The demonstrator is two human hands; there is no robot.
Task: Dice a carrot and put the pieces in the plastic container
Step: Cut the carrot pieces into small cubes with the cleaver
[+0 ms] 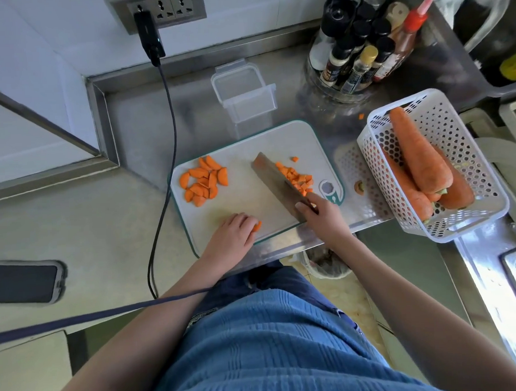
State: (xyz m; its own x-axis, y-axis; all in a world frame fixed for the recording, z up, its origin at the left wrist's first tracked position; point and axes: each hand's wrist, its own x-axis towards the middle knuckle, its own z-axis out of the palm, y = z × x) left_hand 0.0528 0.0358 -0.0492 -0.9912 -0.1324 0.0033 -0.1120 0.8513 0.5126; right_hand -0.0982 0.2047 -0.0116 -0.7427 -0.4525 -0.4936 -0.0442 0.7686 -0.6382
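Observation:
A white cutting board [251,201] lies on the steel counter. Half-moon carrot slices [205,181] are heaped at its left. Small diced carrot pieces [297,179] lie at its right, beside the cleaver blade [275,181]. My right hand [321,213] grips the cleaver handle, blade angled away and to the left. My left hand [236,229] rests on the board's near edge, fingers curled over a carrot piece [257,226] that shows at the fingertips. The clear plastic container [244,90] stands empty behind the board.
A white perforated basket [466,170] with whole carrots [419,157] stands at the right. A carrot end [359,187] lies beside it. A rack of spice bottles [360,48] is at the back right. A black cable [164,157] hangs left of the board. A phone [24,282] lies far left.

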